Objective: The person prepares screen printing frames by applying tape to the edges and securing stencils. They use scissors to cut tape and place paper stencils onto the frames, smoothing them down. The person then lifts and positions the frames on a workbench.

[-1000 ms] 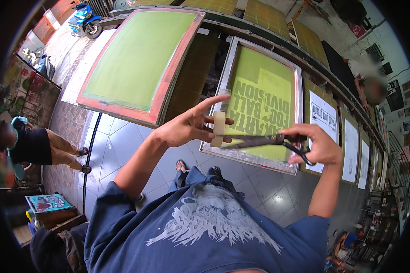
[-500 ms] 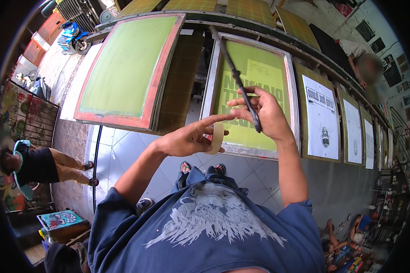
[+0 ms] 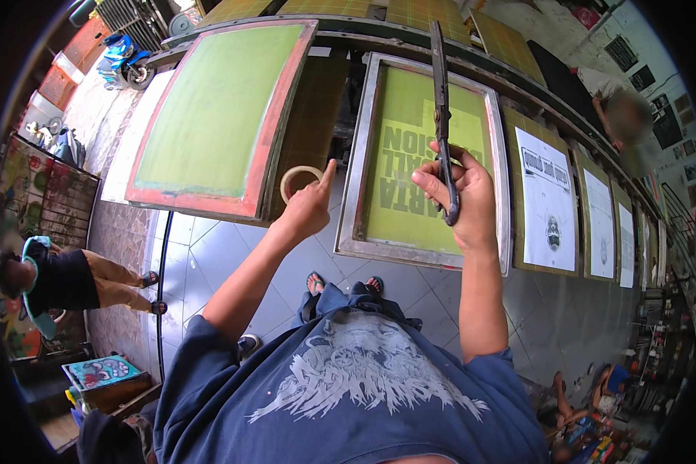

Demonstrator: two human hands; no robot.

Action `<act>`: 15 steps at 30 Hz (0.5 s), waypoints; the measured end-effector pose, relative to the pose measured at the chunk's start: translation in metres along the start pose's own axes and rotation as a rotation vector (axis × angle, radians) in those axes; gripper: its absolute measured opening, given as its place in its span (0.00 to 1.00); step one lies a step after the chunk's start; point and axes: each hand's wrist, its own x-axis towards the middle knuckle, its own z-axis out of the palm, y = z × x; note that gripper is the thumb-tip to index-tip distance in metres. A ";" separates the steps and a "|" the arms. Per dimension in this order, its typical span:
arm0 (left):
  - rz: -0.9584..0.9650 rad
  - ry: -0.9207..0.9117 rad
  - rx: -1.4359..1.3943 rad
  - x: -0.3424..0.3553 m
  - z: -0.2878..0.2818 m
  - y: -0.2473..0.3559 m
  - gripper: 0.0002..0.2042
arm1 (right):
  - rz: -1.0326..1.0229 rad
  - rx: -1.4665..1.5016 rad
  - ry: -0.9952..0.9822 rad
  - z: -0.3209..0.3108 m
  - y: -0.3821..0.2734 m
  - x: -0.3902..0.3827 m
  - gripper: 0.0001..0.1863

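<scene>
My left hand (image 3: 308, 203) holds a cream tape roll (image 3: 300, 172) beside the gap between two screens, index finger extended. My right hand (image 3: 469, 203) grips large dark scissors (image 3: 441, 85), held upright with blades closed and pointing away from me. Beneath the scissors lies a metal-framed screen (image 3: 351, 232) with green mesh and large reversed dark lettering. Left of it is a plain green screen (image 3: 205, 116) with a red border.
Sheets of printed paper (image 3: 545, 193) lie on boards at the right. A person (image 3: 93, 282) stands at left near a low crate (image 3: 104, 375); another person (image 3: 619, 116) is at upper right. A blue scooter (image 3: 120, 62) is parked at upper left. Tiled floor (image 3: 224, 263) runs below.
My left hand and the tape roll moved left, off the lettered screen. My right hand moved away from me and turned the scissors from horizontal to upright.
</scene>
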 end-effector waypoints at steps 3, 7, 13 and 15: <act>-0.037 0.009 0.149 0.026 0.018 -0.015 0.47 | 0.024 -0.033 0.037 -0.001 0.001 -0.005 0.26; -0.051 0.102 0.274 0.038 0.035 -0.034 0.42 | 0.046 0.011 0.068 -0.005 0.001 -0.011 0.27; -0.150 0.229 0.259 0.019 0.031 -0.020 0.34 | 0.101 0.104 0.113 -0.009 0.002 -0.019 0.29; 0.004 0.388 0.124 0.006 0.014 0.002 0.31 | 0.104 0.127 0.120 -0.009 0.002 -0.020 0.29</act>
